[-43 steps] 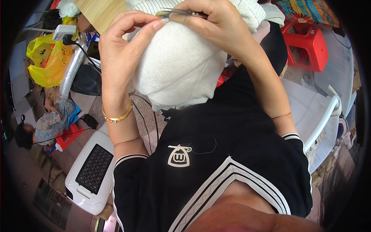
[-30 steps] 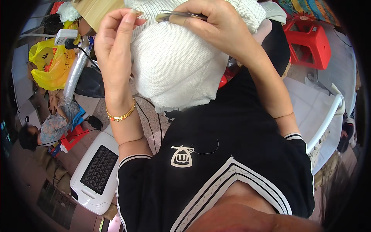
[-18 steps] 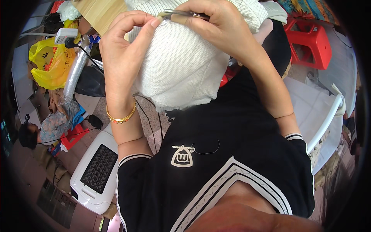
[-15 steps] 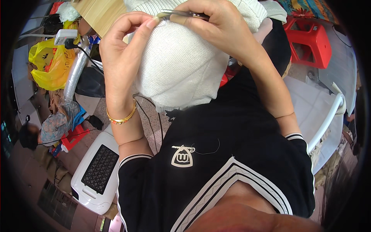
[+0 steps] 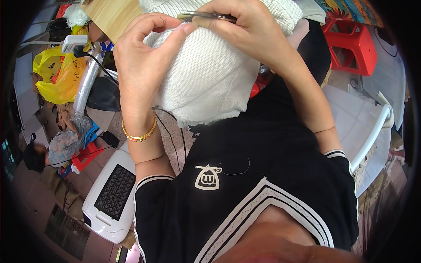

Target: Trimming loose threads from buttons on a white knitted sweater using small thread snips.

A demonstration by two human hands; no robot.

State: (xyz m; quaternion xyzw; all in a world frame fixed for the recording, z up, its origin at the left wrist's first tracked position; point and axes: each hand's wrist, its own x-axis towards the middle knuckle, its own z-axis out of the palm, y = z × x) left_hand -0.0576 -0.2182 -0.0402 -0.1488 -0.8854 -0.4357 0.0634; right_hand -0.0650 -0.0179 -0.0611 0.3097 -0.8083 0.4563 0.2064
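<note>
A cream-white knitted garment [image 5: 206,79] lies bunched over my lap and up to the wooden tabletop. At its upper part my left hand [image 5: 144,61] pinches the knit between thumb and forefinger. My right hand [image 5: 250,33] is closed round a small pair of dark metal thread snips [image 5: 212,15], their tips pointing left. Those tips lie right beside my left fingertips, just over the fabric. What exactly sits between the left fingers is too small to make out.
A pale wooden tabletop [image 5: 112,17] is at the upper left. Yellow plastic bag [image 5: 55,81], power plug [image 5: 74,44] and hanging cords crowd the left side, with a white machine [image 5: 109,197] lower down. At right stand a red stool [image 5: 351,48] and a white chair [image 5: 372,136]. Another person [image 5: 66,144] sits far left.
My left thumb has slid right, toward the snips, and its tip now rests close to my right fingers. The garment and the right hand have hardly moved.
</note>
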